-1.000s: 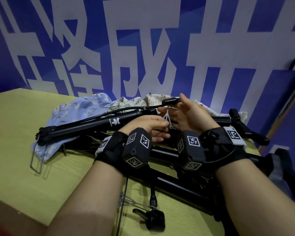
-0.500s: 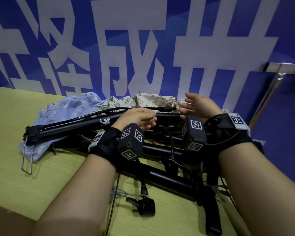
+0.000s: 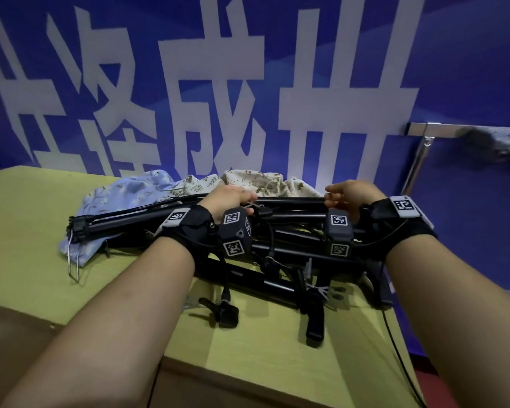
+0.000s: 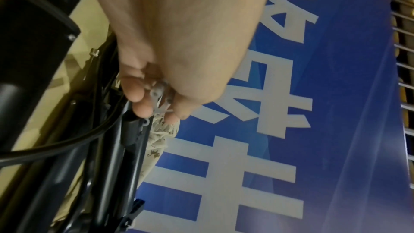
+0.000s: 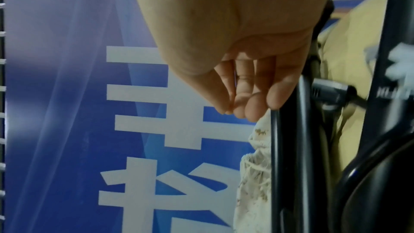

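Observation:
My left hand (image 3: 248, 205) hovers over a pile of black folded stands (image 3: 280, 251) on the yellow-green table (image 3: 36, 231). In the left wrist view this hand (image 4: 156, 106) pinches a small translucent plastic clip (image 4: 158, 95) between thumb and fingers, just above a black tube (image 4: 132, 141). My right hand (image 3: 331, 196) is about a hand's width to the right, over the same pile. In the right wrist view its fingers (image 5: 244, 93) are bunched and loosely bent with nothing in them, beside a black tube (image 5: 291, 148).
A blue floral cloth bag (image 3: 121, 195) and a beige printed bag (image 3: 256, 181) lie behind the stands against the blue banner wall (image 3: 454, 69). A wire hook (image 3: 72, 260) sticks out left. A black knob (image 3: 226, 315) and cable lie near the front. A metal rail (image 3: 454, 132) runs at right.
The hands were together on the clip; the right hand let go and moved right, away from the left. The left hand keeps the clip low over the stands.

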